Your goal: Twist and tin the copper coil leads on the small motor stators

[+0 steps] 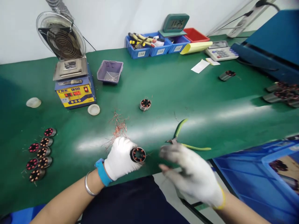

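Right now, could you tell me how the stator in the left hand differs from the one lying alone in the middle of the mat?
The held stator is gripped by the gloved left hand at the near edge of the green mat, its winding face turned toward the camera. The lone stator rests untouched farther back, face tilted upward. Both are small metal cylinders with copper-red coils.

A long desk (210, 93) covered with a glossy green mat spans the view and meets a plain white wall (116, 18) at its far edge. Overhead light reflects as pale streaks on the mat. Pale grey floor (167, 183) shows below the near edge.
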{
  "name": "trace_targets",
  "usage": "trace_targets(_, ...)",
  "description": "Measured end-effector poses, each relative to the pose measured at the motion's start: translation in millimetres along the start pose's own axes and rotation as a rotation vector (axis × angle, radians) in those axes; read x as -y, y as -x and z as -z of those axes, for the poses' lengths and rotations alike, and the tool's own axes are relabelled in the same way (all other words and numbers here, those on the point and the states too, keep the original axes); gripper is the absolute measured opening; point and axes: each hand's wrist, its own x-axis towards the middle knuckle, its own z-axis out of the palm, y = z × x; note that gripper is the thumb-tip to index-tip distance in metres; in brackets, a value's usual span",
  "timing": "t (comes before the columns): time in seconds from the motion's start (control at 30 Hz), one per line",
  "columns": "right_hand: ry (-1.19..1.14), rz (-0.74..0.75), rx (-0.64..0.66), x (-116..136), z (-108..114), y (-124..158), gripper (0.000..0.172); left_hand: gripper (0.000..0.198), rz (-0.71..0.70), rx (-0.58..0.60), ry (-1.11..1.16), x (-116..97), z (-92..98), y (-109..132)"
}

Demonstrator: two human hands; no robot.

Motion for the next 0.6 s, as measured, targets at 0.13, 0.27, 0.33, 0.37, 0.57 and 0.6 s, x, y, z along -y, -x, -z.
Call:
trace_targets(0.13, 0.067, 0.117, 0.189, 13, -19, 18, 0.019, 0.022, -0.013, -0.128, 0.003, 2, -5.0, 2)
trace_targets(0.27, 0.133, -0.125, 0.200, 9, -26, 21, 0.018, 0.028, -0.048, -0.147, -0.004, 1, -5.8, 2)
trace_targets(0.33, 0.186, -0.254, 0.192, 7, -24, 18, 0.019, 0.029, -0.052, -0.173, 0.004, 0, -5.8, 3)
trace_targets(0.37, 0.213, -0.304, 0.206, 7, -22, 16, 0.021, 0.029, -0.055, -0.186, 0.009, 0, -6.0, 3)
trace_targets(0.57, 0.290, -0.380, 0.414, 16, -18, -2, 0.015, 0.028, -0.077, -0.212, 0.006, 0, -9.2, 3)
trace_targets(0.6, 0.326, -0.345, 0.416, 18, -20, -4, 0.013, 0.027, -0.079, -0.225, 0.007, 0, -9.7, 3)
